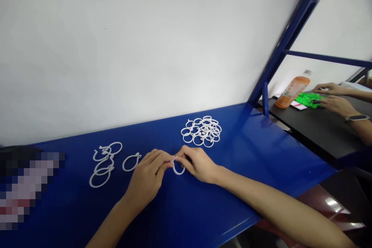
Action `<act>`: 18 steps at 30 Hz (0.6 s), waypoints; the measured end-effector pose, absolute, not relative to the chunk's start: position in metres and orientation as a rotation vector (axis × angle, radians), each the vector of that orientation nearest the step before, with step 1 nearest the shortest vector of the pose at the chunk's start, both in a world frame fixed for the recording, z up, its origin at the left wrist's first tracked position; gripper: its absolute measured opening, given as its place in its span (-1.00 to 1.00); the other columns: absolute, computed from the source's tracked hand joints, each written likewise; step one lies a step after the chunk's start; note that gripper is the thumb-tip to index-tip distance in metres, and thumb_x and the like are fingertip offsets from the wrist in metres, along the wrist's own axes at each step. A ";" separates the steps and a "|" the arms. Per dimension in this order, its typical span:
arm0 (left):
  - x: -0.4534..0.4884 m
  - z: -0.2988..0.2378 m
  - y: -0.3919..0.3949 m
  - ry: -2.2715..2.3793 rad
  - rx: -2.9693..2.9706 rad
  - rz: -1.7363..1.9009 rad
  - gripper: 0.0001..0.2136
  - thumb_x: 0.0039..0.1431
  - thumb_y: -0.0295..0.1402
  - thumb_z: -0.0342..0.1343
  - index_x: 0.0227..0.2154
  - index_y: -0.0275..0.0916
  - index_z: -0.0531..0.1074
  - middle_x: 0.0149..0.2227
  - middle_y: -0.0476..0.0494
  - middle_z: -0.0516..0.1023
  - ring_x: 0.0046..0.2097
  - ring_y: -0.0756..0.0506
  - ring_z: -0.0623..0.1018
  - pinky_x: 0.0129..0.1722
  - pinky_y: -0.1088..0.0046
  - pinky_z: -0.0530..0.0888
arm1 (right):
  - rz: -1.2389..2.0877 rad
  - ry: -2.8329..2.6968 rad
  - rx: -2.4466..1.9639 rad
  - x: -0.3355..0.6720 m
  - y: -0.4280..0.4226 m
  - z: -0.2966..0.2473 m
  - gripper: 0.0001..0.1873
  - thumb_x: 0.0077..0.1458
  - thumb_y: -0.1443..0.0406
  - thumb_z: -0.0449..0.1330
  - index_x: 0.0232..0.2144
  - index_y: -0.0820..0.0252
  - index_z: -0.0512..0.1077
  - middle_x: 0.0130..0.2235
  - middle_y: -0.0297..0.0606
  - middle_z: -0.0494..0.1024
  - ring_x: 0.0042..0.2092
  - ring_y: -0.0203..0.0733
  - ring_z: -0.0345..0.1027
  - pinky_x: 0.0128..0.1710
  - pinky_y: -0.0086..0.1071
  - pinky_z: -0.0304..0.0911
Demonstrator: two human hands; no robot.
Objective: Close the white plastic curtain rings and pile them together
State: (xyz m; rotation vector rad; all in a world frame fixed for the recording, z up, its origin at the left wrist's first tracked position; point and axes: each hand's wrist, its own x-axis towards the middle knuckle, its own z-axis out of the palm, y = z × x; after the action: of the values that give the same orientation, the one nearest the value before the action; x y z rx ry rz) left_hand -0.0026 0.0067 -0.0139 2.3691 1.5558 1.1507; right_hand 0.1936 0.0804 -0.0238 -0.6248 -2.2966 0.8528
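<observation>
A white plastic ring [179, 172] is held between my two hands above the blue table [232, 162]. My left hand [152, 168] pinches it on the left near its top, and my right hand [196, 162] grips it from the right. The fingertips hide where the ring's ends meet. Just left of my left hand lies a single white ring [124, 162] with a small knob at its top. Farther left is a loose group of several open-looking white rings [100, 185]. Behind my right hand sits a pile of white rings [200, 139], overlapping each other.
A blue metal frame [280, 46] rises at the table's right end, against a white wall [145, 46]. Beyond it, another person's hands [338, 104] work over green pieces [310, 100] on a black table [308, 131]. An orange drink bottle [293, 90] and a phone [298, 105] are there.
</observation>
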 end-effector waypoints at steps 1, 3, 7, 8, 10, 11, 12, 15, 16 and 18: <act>-0.004 -0.015 0.007 1.569 2.345 1.155 -0.87 0.36 -0.38 0.01 -0.30 -0.14 0.44 -0.30 0.02 0.58 -0.23 -0.04 0.52 -0.19 0.42 0.41 | 0.836 -2.275 -0.659 0.193 0.081 -0.024 -0.88 0.34 0.27 0.11 -0.24 0.20 0.39 -0.35 -0.30 0.57 -0.38 -0.30 0.44 -0.38 -0.48 0.28; -0.008 -0.018 0.009 1.583 2.332 1.152 -0.86 0.36 -0.38 0.00 -0.28 -0.13 0.45 -0.30 0.02 0.59 -0.22 -0.04 0.53 -0.17 0.41 0.41 | 0.814 -2.272 -0.671 0.193 0.082 -0.023 -0.88 0.34 0.28 0.11 -0.24 0.19 0.40 -0.32 -0.29 0.58 -0.37 -0.29 0.44 -0.36 -0.46 0.28; -0.011 -0.025 0.011 1.587 2.427 1.125 -0.76 0.38 -0.44 -0.09 -0.33 -0.15 0.46 -0.34 0.00 0.61 -0.28 -0.04 0.53 -0.20 0.37 0.39 | 0.820 -2.314 -0.602 0.196 0.082 -0.018 -0.86 0.36 0.27 0.08 -0.26 0.19 0.39 -0.33 -0.29 0.57 -0.38 -0.30 0.42 -0.37 -0.46 0.29; -0.011 -0.026 0.011 1.586 2.459 1.115 -0.73 0.37 -0.46 -0.12 -0.35 -0.16 0.46 -0.35 0.00 0.61 -0.30 -0.05 0.53 -0.20 0.35 0.39 | 0.818 -2.325 -0.583 0.197 0.082 -0.017 -0.85 0.36 0.27 0.08 -0.26 0.19 0.39 -0.33 -0.29 0.56 -0.38 -0.29 0.43 -0.36 -0.46 0.30; -0.010 -0.026 0.010 1.573 2.518 1.102 -0.67 0.36 -0.51 -0.17 -0.40 -0.17 0.45 -0.38 -0.01 0.60 -0.33 -0.05 0.52 -0.24 0.35 0.38 | 0.806 -2.351 -0.538 0.199 0.080 -0.015 -0.85 0.37 0.28 0.07 -0.26 0.19 0.38 -0.31 -0.28 0.56 -0.36 -0.29 0.43 -0.34 -0.45 0.31; -0.010 -0.026 0.010 1.561 2.544 1.101 -0.66 0.35 -0.52 -0.19 -0.41 -0.17 0.45 -0.39 -0.01 0.60 -0.34 -0.05 0.52 -0.26 0.35 0.37 | 0.797 -2.368 -0.514 0.200 0.079 -0.015 -0.84 0.37 0.29 0.06 -0.26 0.19 0.38 -0.30 -0.27 0.55 -0.35 -0.29 0.44 -0.33 -0.45 0.32; -0.009 -0.025 0.009 1.549 2.568 1.098 -0.65 0.35 -0.53 -0.20 -0.42 -0.17 0.46 -0.41 -0.01 0.59 -0.35 -0.04 0.51 -0.28 0.35 0.36 | 0.786 -2.387 -0.493 0.201 0.078 -0.014 -0.83 0.38 0.29 0.05 -0.26 0.19 0.39 -0.30 -0.26 0.55 -0.34 -0.29 0.44 -0.32 -0.45 0.32; -0.007 -0.024 0.007 1.532 2.606 1.068 -0.62 0.35 -0.53 -0.22 -0.41 -0.16 0.48 -0.44 -0.01 0.57 -0.38 -0.04 0.49 -0.32 0.36 0.34 | 0.740 -2.445 -0.462 0.202 0.076 -0.013 -0.79 0.40 0.27 0.01 -0.25 0.19 0.39 -0.30 -0.24 0.55 -0.33 -0.28 0.45 -0.31 -0.44 0.34; -0.006 -0.024 0.006 1.536 2.606 1.051 -0.61 0.36 -0.52 -0.22 -0.40 -0.15 0.49 -0.44 -0.01 0.57 -0.37 -0.04 0.49 -0.31 0.36 0.35 | 0.723 -2.456 -0.459 0.202 0.076 -0.013 -0.79 0.40 0.27 0.00 -0.24 0.19 0.40 -0.29 -0.23 0.56 -0.32 -0.28 0.46 -0.30 -0.44 0.35; -0.005 -0.024 0.007 1.555 2.592 1.009 -0.65 0.39 -0.45 -0.19 -0.34 -0.14 0.51 -0.39 -0.03 0.59 -0.32 -0.06 0.51 -0.24 0.34 0.38 | 0.694 -2.444 -0.463 0.202 0.078 -0.012 -0.79 0.40 0.26 0.01 -0.22 0.19 0.41 -0.26 -0.22 0.58 -0.29 -0.26 0.49 -0.27 -0.42 0.37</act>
State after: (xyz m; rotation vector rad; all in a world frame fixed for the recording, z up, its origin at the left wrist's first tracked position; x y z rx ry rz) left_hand -0.0050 0.0067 -0.0240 2.5923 1.5554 1.0091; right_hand 0.2018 0.0784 -0.0124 -0.4626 -2.4441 0.6939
